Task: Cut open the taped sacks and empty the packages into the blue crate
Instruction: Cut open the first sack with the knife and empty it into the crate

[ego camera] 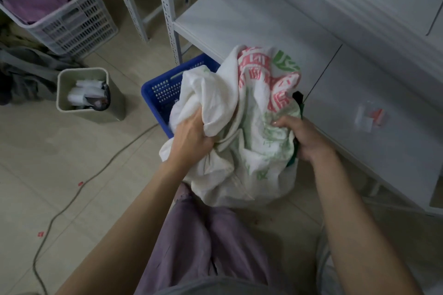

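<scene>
Left hand (191,135) grips a bunched fold of the white printed sack (259,141); right hand (305,140) clutches its right edge. Sack covers the right part of the blue crate (159,93) beyond. Grey waste bin (113,108) left, white shelving (239,14) farthest

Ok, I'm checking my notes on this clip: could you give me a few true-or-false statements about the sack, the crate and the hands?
The left hand and right hand both grip the sack. True.
The crate behind the sack is red. False: it is blue.
The sack bears red and green print. True.
The grey bin stands inside the crate. False: it stands on the floor, left of the crate.
</scene>
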`<action>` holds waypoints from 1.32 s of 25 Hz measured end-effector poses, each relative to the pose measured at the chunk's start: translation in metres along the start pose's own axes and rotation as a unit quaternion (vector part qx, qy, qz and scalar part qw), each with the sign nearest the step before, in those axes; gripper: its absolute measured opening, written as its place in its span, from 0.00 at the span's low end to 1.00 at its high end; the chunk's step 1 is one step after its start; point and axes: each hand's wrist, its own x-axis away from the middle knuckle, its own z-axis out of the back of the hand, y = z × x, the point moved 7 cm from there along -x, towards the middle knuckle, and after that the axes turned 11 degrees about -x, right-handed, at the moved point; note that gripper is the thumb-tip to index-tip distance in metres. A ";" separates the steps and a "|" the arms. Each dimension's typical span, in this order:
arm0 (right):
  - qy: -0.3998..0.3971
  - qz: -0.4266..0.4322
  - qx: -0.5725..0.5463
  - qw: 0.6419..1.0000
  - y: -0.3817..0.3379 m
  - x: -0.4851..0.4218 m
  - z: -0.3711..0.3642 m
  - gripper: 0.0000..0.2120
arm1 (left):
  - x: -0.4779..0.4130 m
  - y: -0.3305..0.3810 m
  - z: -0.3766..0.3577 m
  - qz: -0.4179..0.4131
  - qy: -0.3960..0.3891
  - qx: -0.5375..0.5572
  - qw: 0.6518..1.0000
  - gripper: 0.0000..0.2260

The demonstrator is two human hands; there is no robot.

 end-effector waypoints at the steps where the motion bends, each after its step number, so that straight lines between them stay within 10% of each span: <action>1: 0.013 -0.016 0.026 0.999 0.007 -0.001 0.008 0.11 | 0.008 -0.005 -0.005 0.026 -0.015 0.014 0.999 0.14; 10: 0.205 -0.112 0.033 0.972 0.078 -0.005 0.110 0.21 | 0.088 -0.133 -0.045 0.401 -0.177 0.033 0.898 0.22; 19: 0.068 -0.358 0.266 0.892 0.202 0.049 0.132 0.40 | 0.165 -0.146 -0.082 0.354 -0.551 0.055 0.754 0.33; 23: 0.009 -0.457 0.269 0.848 0.250 0.087 0.126 0.27 | 0.198 -0.161 -0.086 0.393 -0.618 0.040 0.680 0.35; 33: 0.019 -0.224 0.069 0.972 0.116 0.031 0.075 0.29 | 0.103 -0.120 -0.036 0.358 -0.320 0.004 0.877 0.20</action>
